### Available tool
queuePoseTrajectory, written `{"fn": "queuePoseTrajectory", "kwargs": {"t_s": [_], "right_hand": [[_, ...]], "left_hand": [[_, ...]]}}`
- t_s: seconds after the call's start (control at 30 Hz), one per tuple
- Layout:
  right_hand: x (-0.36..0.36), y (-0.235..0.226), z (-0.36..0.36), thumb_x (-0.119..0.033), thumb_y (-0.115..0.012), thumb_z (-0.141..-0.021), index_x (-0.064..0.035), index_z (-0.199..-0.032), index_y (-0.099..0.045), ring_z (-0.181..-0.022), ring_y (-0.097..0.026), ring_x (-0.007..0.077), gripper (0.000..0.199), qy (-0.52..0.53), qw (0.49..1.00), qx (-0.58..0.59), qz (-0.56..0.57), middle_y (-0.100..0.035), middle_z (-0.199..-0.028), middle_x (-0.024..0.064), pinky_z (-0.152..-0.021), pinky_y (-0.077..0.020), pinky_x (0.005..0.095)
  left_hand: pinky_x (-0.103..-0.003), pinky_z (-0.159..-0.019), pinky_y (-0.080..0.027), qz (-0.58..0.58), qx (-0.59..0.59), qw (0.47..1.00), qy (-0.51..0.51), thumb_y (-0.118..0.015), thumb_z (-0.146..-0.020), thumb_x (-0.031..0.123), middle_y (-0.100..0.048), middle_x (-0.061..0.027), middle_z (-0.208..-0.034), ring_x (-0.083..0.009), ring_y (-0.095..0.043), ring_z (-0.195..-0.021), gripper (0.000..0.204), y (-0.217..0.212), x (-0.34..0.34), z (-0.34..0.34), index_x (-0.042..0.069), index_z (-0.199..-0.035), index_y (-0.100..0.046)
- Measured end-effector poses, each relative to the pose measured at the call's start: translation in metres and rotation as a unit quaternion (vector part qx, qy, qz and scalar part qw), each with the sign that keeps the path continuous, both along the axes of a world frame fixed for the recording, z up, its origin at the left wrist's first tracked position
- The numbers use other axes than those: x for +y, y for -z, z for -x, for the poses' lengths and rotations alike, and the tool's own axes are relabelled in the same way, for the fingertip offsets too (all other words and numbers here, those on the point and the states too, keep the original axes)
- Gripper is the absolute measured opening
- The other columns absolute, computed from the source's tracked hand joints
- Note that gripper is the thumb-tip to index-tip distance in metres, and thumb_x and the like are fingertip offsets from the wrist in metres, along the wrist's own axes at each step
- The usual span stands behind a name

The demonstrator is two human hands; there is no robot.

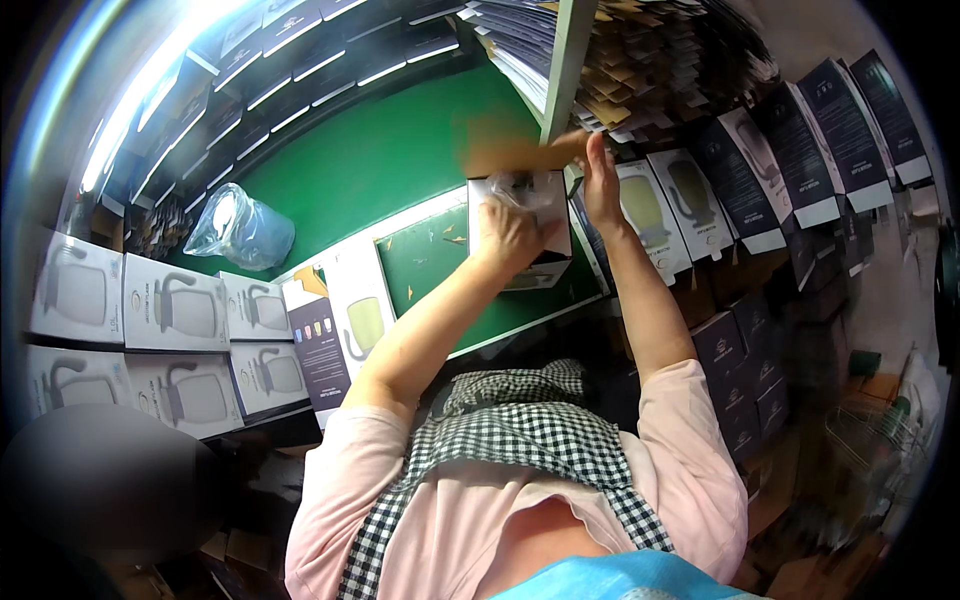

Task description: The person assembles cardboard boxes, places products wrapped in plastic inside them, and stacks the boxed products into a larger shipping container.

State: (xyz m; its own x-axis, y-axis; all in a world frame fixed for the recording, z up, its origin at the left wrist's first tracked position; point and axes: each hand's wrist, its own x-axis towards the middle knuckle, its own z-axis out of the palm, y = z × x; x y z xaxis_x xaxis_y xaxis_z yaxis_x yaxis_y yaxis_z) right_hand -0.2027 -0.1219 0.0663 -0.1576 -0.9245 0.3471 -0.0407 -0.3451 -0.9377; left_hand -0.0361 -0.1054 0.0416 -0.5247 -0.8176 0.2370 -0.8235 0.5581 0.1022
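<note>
Head view: I see the left hand (pixel 508 236) closed on the top of an open white cardboard carton (pixel 528 228) standing at the far right edge of the green surface (pixel 400 160). Right hand (pixel 601 185) fingers extended, touching a blurred brown cardboard sheet (pixel 515 152) above the carton; grip unclear. White kettle-print boxes (pixel 175 310) stacked at the left edge; clear plastic bag (pixel 238 228) behind them.

A long white tube lamp (pixel 150 85) blazes along the upper left of the frame, blown out and haloed. The crinkled clear plastic bag (pixel 238 228) below it glints. The middle is evenly bright; lower corners and right side fall dim. Straight edges bow toward the black rim. The moving brown cardboard piece (pixel 510 152) is smeared.
</note>
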Motion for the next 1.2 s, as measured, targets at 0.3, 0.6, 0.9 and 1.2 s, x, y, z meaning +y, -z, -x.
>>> {"fn": "queuePoseTrajectory", "kwargs": {"t_s": [0.3, 0.6, 0.9, 1.2], "right_hand": [[0.087, 0.031, 0.023, -0.058, -0.067, -0.082, -0.0147, -0.135, -0.056, -0.143, -0.029, 0.0423, 0.069, -0.137, 0.919, 0.368, -0.048, -0.024, -0.156, 0.0234, -0.112, -0.0341, 0.0510], [0.083, 0.051, 0.006, -0.055, -0.066, -0.080, -0.0068, -0.120, -0.065, -0.104, -0.060, 0.0291, 0.062, 0.096, 0.841, 0.510, 0.152, -0.063, -0.111, 0.0115, -0.093, -0.0490, 0.0465], [0.090, 0.057, -0.011, -0.047, -0.067, -0.083, -0.0056, -0.128, -0.061, -0.136, -0.042, 0.0319, 0.062, 0.062, 0.843, 0.513, 0.151, -0.054, -0.138, 0.0146, -0.112, -0.0352, 0.0449], [0.093, 0.048, -0.010, -0.040, -0.070, -0.082, -0.0060, -0.147, -0.038, -0.144, -0.031, 0.0293, 0.080, -0.066, 0.840, 0.532, 0.085, -0.037, -0.153, 0.0130, -0.117, -0.0271, 0.0477]], "left_hand": [[-0.031, -0.088, -0.053, -0.561, 0.578, 0.592, -0.012, -0.078, -0.080, 0.007, -0.064, -0.0164, -0.111, -0.0210, -0.066, -0.098, 0.054, -0.012, 0.022, -0.123, -0.004, -0.129, -0.058], [-0.029, -0.065, -0.050, -0.159, 0.359, 0.916, 0.085, -0.074, -0.083, 0.005, -0.063, -0.0068, -0.088, -0.0158, -0.061, -0.072, 0.032, -0.013, 0.031, -0.101, 0.003, -0.115, -0.069], [-0.036, -0.082, -0.059, 0.005, 0.320, 0.945, 0.070, -0.078, -0.077, 0.007, -0.062, -0.0126, -0.120, -0.0279, -0.066, -0.107, 0.035, 0.030, 0.043, -0.108, 0.012, -0.111, -0.071], [-0.036, -0.080, -0.059, 0.003, 0.291, 0.956, 0.045, -0.077, -0.080, 0.011, -0.062, -0.0173, -0.124, -0.0302, -0.066, -0.106, 0.036, 0.043, 0.054, -0.116, 0.007, -0.115, -0.069]]}}
